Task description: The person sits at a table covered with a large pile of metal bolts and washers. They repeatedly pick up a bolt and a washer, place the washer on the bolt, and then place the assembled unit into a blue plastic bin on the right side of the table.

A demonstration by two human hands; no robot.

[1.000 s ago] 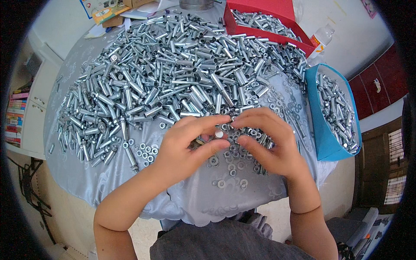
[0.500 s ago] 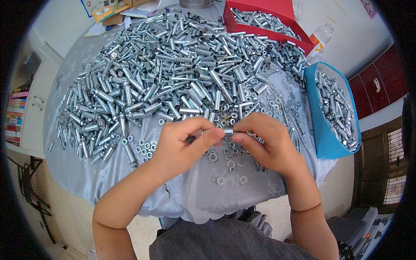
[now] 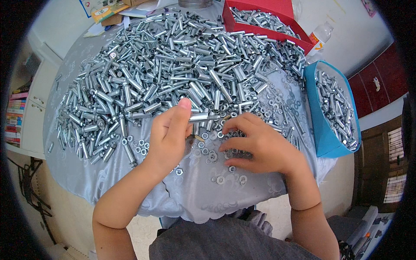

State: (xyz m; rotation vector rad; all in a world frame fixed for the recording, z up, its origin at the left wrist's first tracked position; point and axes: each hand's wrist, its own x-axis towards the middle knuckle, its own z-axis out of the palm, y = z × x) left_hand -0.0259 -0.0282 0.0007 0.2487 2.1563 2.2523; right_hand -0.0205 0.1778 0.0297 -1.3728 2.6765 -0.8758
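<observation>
My left hand is closed around a sleeve anchor bolt, its thumb raised. The bolt's shiny sleeve and threaded end point to the right. My right hand hangs just to the right with its fingers curved and apart, and nothing shows between them. Loose nuts and washers lie on the cloth below and between the hands. Behind both hands spreads a large heap of metal sleeves and bolts.
A grey patterned cloth covers the round table. At the back right stands a red box of metal parts, beside a clear bottle. A blue bin of bolts sits at the right edge. Papers and packets lie far left.
My hands have come apart. The left one has tilted up with the anchor bolt, while the right has let go of it and moved slightly down, its fingers spreading.
</observation>
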